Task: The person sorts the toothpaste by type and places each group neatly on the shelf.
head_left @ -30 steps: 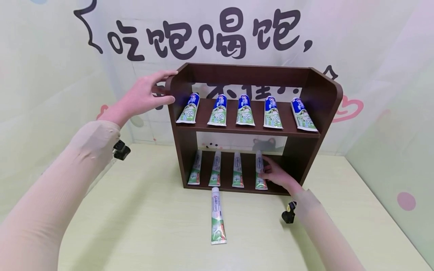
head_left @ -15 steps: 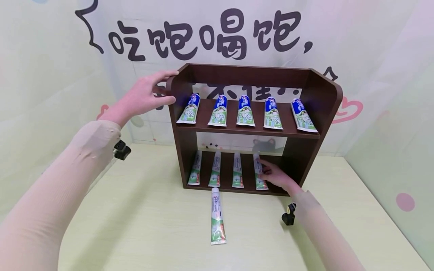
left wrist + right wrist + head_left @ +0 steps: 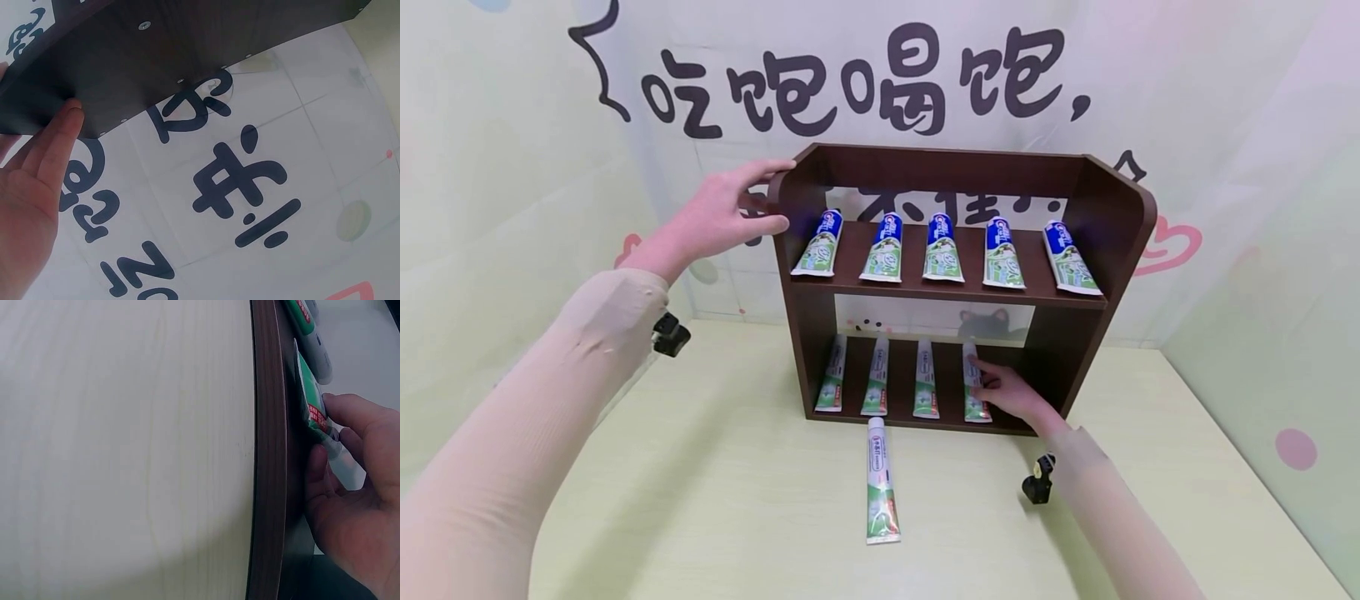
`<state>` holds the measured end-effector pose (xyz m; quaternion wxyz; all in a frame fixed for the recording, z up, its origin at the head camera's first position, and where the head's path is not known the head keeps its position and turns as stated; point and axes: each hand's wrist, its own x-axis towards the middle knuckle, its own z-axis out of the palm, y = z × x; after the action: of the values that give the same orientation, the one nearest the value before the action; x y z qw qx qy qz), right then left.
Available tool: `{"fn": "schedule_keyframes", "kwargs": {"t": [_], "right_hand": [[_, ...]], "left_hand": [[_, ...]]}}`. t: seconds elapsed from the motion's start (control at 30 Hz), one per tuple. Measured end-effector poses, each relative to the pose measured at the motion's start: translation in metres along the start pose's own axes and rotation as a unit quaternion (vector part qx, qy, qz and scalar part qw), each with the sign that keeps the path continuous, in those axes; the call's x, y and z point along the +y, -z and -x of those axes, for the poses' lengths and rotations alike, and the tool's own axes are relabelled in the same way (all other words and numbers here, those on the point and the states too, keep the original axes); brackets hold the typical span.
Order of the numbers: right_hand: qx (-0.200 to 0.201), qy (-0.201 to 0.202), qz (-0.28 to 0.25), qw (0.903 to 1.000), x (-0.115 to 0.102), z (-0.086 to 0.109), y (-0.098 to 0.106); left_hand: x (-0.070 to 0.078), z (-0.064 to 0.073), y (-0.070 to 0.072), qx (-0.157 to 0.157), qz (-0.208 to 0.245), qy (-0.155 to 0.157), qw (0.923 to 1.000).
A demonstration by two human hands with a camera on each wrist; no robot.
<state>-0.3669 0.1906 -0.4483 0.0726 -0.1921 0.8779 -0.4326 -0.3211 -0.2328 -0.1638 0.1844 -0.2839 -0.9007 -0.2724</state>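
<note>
In the head view, my right hand (image 3: 1009, 392) reaches into the lower level of a dark brown two-level shelf (image 3: 947, 291). It holds the rightmost lower tube of toothpaste (image 3: 974, 408), white and green, fingers curled at its right side; the right wrist view shows this toothpaste (image 3: 310, 394) by the fingertips. My left hand (image 3: 718, 212) rests its fingers and thumb on the shelf's upper left side panel. In the left wrist view, extended fingers (image 3: 53, 147) touch the panel's outer face. Another white and green toothpaste (image 3: 882, 487) lies on the table before the shelf.
Several blue and green toothpaste tubes (image 3: 942, 250) lie in a row on the upper level. To the left of my right hand are three more white and green tubes (image 3: 925, 383). A printed cloth wall (image 3: 880, 50) stands behind the shelf on the pale table (image 3: 737, 500).
The cap end of the toothpaste at my right hand has shifted slightly left, and the right hand's fingers moved with it. My left hand has stayed on the side panel.
</note>
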Motion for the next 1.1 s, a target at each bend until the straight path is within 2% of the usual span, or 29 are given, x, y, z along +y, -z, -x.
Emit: {"fn": "schedule_keyframes", "kwargs": {"t": [0.5, 0.63, 0.8, 0.9, 1.1], "right_hand": [[0.017, -0.002, 0.005, 0.9998, 0.001, -0.001, 0.001], [0.023, -0.013, 0.018, 0.9995, -0.004, -0.001, 0.001], [0.052, -0.024, 0.030, 0.9979, -0.012, -0.002, 0.002], [0.071, -0.022, 0.039, 0.9965, -0.017, -0.002, 0.004], [0.083, -0.012, 0.056, 0.9949, -0.035, 0.001, 0.005]], "left_hand": [[0.000, -0.001, -0.001, 0.002, 0.000, 0.000, 1.0000], [0.000, -0.001, -0.001, 0.003, 0.001, 0.001, 1.0000], [0.000, -0.001, 0.000, 0.004, 0.002, 0.003, 1.0000], [0.000, 0.000, 0.000, 0.002, -0.001, 0.004, 1.0000], [-0.001, 0.000, -0.001, 0.000, 0.001, 0.004, 1.0000]]}}
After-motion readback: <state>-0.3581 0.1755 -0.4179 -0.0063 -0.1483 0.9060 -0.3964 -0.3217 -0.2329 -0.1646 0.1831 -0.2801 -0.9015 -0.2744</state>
